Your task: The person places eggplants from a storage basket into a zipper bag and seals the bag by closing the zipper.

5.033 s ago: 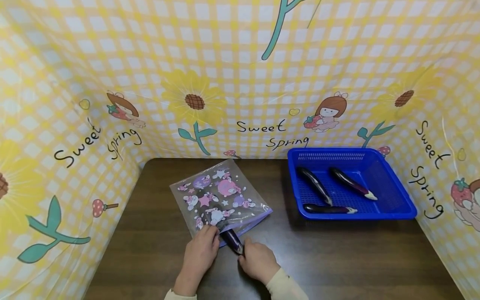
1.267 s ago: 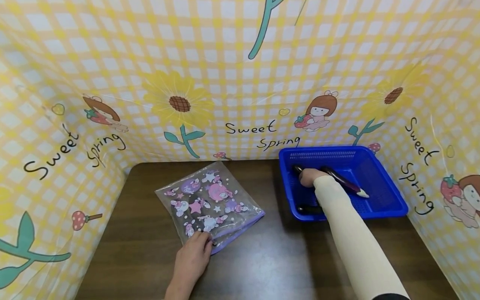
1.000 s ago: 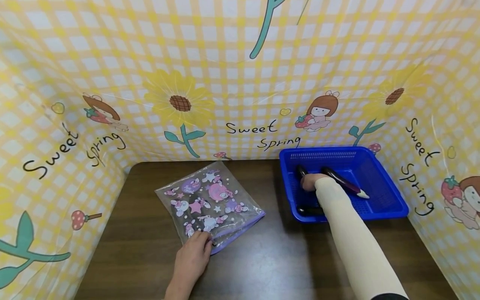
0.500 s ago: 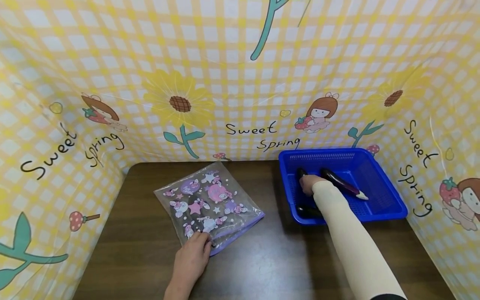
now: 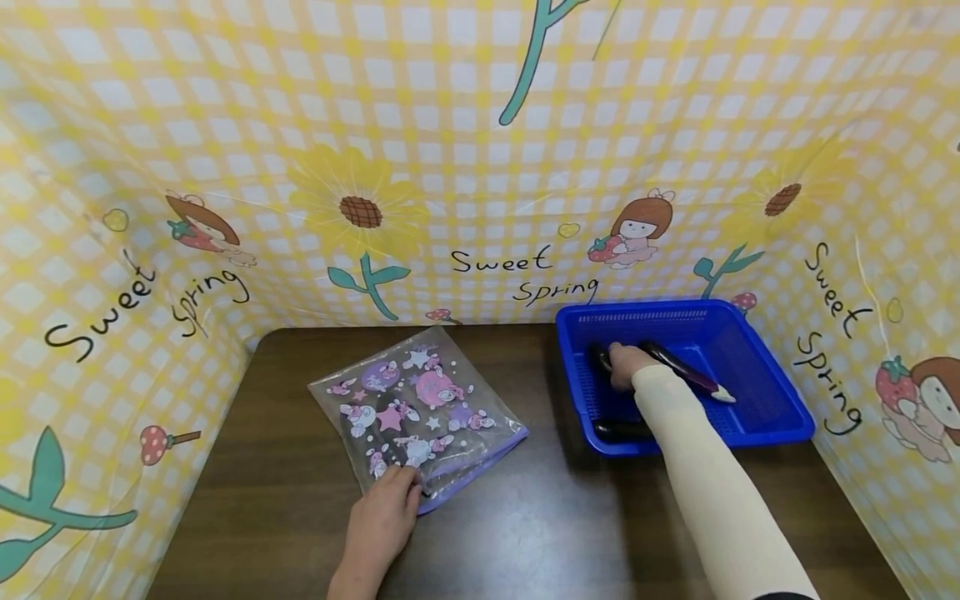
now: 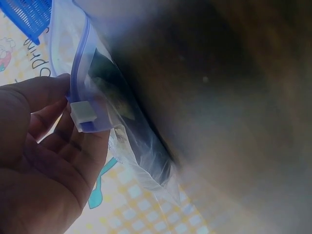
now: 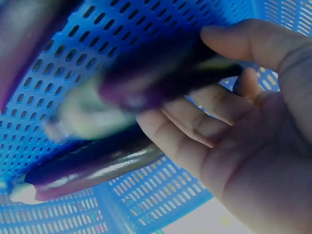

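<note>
My left hand [image 5: 382,512] pinches the purple-edged mouth of a clear zip bag [image 5: 450,417] printed with pink and purple cartoons. In the left wrist view, the white slider [image 6: 84,112] sits by the fingers, and a dark eggplant [image 6: 141,131] shows through the plastic. Inside the blue basket [image 5: 567,375], my right hand [image 5: 628,367] holds an eggplant [image 7: 151,80], thumb above and fingers beneath; its pale stem end is blurred. A second eggplant [image 5: 688,371] lies to the right of this hand, a third [image 5: 621,429] along the basket's near side, partly hidden by the sleeve.
The basket stands at the right rear of a brown wooden table [image 5: 480,550]. A yellow checked cloth [image 5: 480,167] with sunflowers rises behind and on both sides. My cream right sleeve [image 5: 712,483] crosses over the basket's near rim.
Five seconds ago both hands worked an eggplant at the bag's mouth; it has since gone inside. My right hand moved to the basket and took hold of another. The left hand stayed at the bag.
</note>
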Motion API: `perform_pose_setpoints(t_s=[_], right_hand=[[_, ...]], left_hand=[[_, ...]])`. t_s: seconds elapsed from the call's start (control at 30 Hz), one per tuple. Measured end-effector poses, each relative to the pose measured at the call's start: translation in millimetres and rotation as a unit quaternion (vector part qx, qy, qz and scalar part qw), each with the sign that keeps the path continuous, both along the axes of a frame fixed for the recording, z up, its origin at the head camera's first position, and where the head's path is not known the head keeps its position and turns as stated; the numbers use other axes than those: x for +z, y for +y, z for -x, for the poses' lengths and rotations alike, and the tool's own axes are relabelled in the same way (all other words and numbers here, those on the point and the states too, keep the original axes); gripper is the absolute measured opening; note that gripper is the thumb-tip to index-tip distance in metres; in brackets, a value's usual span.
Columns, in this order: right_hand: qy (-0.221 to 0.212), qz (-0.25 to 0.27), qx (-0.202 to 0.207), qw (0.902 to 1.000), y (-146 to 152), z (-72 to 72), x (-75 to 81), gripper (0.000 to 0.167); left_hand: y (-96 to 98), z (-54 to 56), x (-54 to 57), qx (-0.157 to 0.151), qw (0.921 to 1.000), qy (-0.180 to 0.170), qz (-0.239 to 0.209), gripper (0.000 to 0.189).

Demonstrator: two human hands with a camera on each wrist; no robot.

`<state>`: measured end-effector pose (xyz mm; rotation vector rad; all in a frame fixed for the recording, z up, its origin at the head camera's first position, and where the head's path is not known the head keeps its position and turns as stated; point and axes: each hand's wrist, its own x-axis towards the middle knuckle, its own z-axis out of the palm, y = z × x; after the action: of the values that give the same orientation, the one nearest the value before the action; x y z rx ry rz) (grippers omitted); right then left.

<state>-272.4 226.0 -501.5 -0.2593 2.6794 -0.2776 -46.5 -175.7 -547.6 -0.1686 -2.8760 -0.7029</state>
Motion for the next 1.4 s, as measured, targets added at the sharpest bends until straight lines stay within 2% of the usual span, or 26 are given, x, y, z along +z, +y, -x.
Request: perform_pose_setpoints(t_s=[0.07,0.13,0.37,0.6,0.93,1.23,1.4], right_hand=[[-0.004,0.011,-0.013,0.9998,-0.2,-1.2,3.6,0.055],[-0.006,0.014,-0.017,0.9997,-1.1,-2.2,8.0,0.065],[0.014,0.007,-0.017,0.9997,-6.2,-4.8,22.2,0.057],[0.042,-0.001,-0.019,0.9989,-3.7,-9.2,31.3,0.065],[0.059,0.062,-0.026,0.996,-3.5,-25.6,52.7,0.062],[0.109,0.086,-0.03,0.9899,-0.4,-42.1,60.2,0.044],[0.152,0.077,-0.02,0.9852,-1.7,-55.8,63.6,0.04]], left_hand=[[-0.1,-0.1,0.4,-0.003,1.0,0.004,0.001,0.011],[-0.3,0.0,1.3,-0.005,1.0,0.002,0.001,0.01],[-1.0,-0.8,1.7,-0.01,0.9999,-0.005,-0.001,0.01],[-1.4,-0.3,1.4,-0.012,0.9998,-0.015,-0.007,0.011],[-0.7,-2.1,4.0,-0.015,0.9996,-0.021,-0.007,0.009],[3.4,-3.6,1.7,-0.007,0.9998,0.018,-0.002,0.015],[3.9,-4.1,1.4,-0.012,0.9997,0.023,0.002,0.018]])
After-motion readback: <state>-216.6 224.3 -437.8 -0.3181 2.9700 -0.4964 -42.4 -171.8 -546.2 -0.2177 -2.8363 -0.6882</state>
